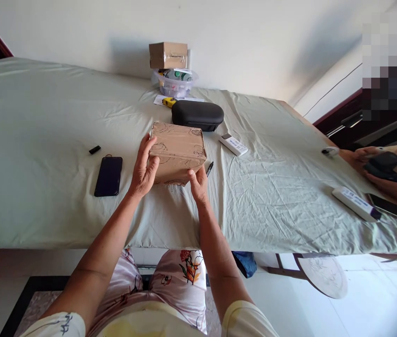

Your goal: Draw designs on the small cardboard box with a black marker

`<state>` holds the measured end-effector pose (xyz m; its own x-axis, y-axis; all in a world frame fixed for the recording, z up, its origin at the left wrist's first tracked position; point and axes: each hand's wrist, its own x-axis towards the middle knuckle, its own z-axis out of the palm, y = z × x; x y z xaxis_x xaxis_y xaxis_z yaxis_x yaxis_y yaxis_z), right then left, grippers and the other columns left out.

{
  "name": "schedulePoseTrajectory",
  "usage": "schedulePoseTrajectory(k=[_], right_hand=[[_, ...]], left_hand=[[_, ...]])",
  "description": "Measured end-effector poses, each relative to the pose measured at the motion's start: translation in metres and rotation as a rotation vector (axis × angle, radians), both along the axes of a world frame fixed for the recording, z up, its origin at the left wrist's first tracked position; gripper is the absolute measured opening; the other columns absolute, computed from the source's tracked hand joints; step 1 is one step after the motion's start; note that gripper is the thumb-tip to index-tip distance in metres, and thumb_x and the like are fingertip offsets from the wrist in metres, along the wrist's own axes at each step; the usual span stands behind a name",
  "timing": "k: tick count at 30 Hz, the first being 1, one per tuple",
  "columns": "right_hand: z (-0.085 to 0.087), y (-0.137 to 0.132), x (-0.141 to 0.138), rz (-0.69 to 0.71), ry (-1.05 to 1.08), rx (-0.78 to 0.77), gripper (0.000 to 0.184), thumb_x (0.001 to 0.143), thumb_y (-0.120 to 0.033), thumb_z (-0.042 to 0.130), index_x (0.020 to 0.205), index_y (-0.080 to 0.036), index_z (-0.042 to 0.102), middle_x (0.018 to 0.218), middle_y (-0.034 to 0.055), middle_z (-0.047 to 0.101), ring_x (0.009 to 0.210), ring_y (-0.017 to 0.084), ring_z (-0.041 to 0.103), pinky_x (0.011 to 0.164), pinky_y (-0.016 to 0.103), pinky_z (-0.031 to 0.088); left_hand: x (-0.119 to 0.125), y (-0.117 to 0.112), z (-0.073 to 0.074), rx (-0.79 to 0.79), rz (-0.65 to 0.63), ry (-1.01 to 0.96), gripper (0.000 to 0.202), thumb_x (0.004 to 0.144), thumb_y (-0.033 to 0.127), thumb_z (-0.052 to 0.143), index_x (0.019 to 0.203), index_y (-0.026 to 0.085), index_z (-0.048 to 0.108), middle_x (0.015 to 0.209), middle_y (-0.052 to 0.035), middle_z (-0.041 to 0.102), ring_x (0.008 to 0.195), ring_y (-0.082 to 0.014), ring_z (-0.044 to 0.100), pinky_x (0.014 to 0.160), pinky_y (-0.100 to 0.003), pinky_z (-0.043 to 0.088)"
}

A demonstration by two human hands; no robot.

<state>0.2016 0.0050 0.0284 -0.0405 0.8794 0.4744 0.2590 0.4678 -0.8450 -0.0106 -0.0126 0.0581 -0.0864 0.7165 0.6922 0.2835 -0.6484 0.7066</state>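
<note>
Between my hands is a brown cardboard box [179, 145] with dark scribbled drawings on its faces, tilted slightly. My left hand [144, 171] grips its left side, with the thumb on the front face and fingers near the top edge. My right hand [198, 185] holds the lower right corner, its thumb on the front and its other fingers mostly hidden behind the box. Just right of the box a dark pen [210, 168] lies on the cloth. A black zip case [197, 113] sits right behind the box. To the left lies a dark smartphone [109, 176].
A pale green cloth [61, 201] covers the table. At the back, a second cardboard box [168, 55] rests on a clear plastic tub [175, 86] near a yellow tape measure [169, 101]. A white box [233, 144] lies right. Another person's hands [391, 182] hold a dark object.
</note>
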Motion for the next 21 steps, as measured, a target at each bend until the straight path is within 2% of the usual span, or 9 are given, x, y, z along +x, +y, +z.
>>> schedulePoseTrajectory(k=[3, 5, 7, 9, 12, 14, 16, 19, 21], right_hand=[[-0.002, 0.003, 0.005, -0.042, 0.002, -0.005, 0.09, 0.095, -0.088, 0.034, 0.152, -0.022, 0.058, 0.151, 0.0132, 0.066, 0.144, 0.031, 0.059, 0.121, 0.048, 0.05], [-0.004, 0.007, 0.012, -0.092, 0.033, -0.02, 0.086, 0.1, -0.082, 0.022, 0.145, -0.022, 0.063, 0.145, 0.0126, 0.069, 0.139, 0.028, 0.063, 0.118, 0.048, 0.052], [-0.006, 0.011, 0.021, -0.201, 0.044, -0.056, 0.08, 0.105, -0.072, 0.014, 0.137, -0.021, 0.068, 0.138, 0.0129, 0.073, 0.132, 0.026, 0.067, 0.115, 0.048, 0.053], [-0.007, 0.016, 0.03, -0.394, -0.034, -0.121, 0.065, 0.107, -0.061, 0.028, 0.132, -0.019, 0.07, 0.134, 0.0149, 0.073, 0.129, 0.027, 0.066, 0.117, 0.051, 0.05], [-0.01, 0.02, 0.038, -0.634, -0.29, -0.279, 0.046, 0.097, -0.042, 0.056, 0.133, -0.018, 0.073, 0.144, 0.0193, 0.066, 0.136, 0.034, 0.057, 0.118, 0.059, 0.043], [-0.012, 0.019, 0.038, -0.664, -0.455, -0.379, 0.044, 0.091, -0.034, 0.063, 0.131, -0.021, 0.076, 0.149, 0.0194, 0.062, 0.139, 0.038, 0.053, 0.116, 0.061, 0.041], [-0.013, 0.017, 0.038, -0.657, -0.564, -0.426, 0.039, 0.09, -0.031, 0.065, 0.125, -0.024, 0.08, 0.144, 0.0179, 0.064, 0.135, 0.038, 0.054, 0.114, 0.059, 0.042], [-0.011, 0.015, 0.037, -0.641, -0.625, -0.443, 0.035, 0.094, -0.031, 0.06, 0.12, -0.026, 0.084, 0.126, 0.0163, 0.071, 0.123, 0.034, 0.06, 0.109, 0.055, 0.046], [-0.008, 0.013, 0.036, -0.608, -0.656, -0.471, 0.037, 0.096, -0.032, 0.057, 0.122, -0.027, 0.083, 0.122, 0.0167, 0.073, 0.117, 0.033, 0.064, 0.106, 0.054, 0.048]], left_hand=[[0.006, -0.001, 0.009, 0.005, 0.032, 0.016, 0.05, 0.107, 0.061, 0.048, 0.147, 0.032, 0.055, 0.163, -0.0109, 0.052, 0.16, -0.0293, 0.042, 0.133, -0.048, 0.032], [0.01, -0.001, 0.01, 0.004, 0.045, -0.002, 0.048, 0.106, 0.061, 0.049, 0.143, 0.031, 0.057, 0.16, -0.0121, 0.055, 0.159, -0.0304, 0.042, 0.13, -0.048, 0.036], [0.012, -0.001, 0.01, -0.008, 0.055, -0.025, 0.048, 0.105, 0.062, 0.05, 0.139, 0.03, 0.059, 0.158, -0.0129, 0.056, 0.159, -0.0316, 0.042, 0.128, -0.048, 0.038], [0.012, -0.001, 0.01, -0.026, 0.052, -0.042, 0.049, 0.104, 0.065, 0.052, 0.137, 0.029, 0.061, 0.156, -0.0129, 0.058, 0.159, -0.0325, 0.043, 0.127, -0.048, 0.039], [0.01, 0.0, 0.011, -0.038, 0.034, -0.055, 0.049, 0.103, 0.066, 0.053, 0.135, 0.03, 0.063, 0.156, -0.0113, 0.059, 0.156, -0.0318, 0.046, 0.126, -0.048, 0.041], [0.01, 0.001, 0.01, -0.028, 0.044, -0.056, 0.048, 0.104, 0.065, 0.051, 0.135, 0.031, 0.064, 0.157, -0.0104, 0.059, 0.15, -0.0304, 0.052, 0.124, -0.047, 0.043], [0.01, 0.002, 0.008, -0.008, 0.063, -0.042, 0.049, 0.105, 0.065, 0.049, 0.138, 0.031, 0.062, 0.155, -0.0105, 0.06, 0.146, -0.0292, 0.056, 0.124, -0.047, 0.042], [0.008, 0.004, 0.005, 0.029, 0.057, -0.005, 0.052, 0.105, 0.065, 0.046, 0.144, 0.032, 0.058, 0.151, -0.0101, 0.063, 0.149, -0.0288, 0.053, 0.128, -0.048, 0.038], [0.007, 0.005, 0.005, 0.045, 0.043, 0.006, 0.051, 0.105, 0.065, 0.046, 0.143, 0.032, 0.058, 0.15, -0.0094, 0.062, 0.153, -0.0288, 0.05, 0.128, -0.048, 0.038]])
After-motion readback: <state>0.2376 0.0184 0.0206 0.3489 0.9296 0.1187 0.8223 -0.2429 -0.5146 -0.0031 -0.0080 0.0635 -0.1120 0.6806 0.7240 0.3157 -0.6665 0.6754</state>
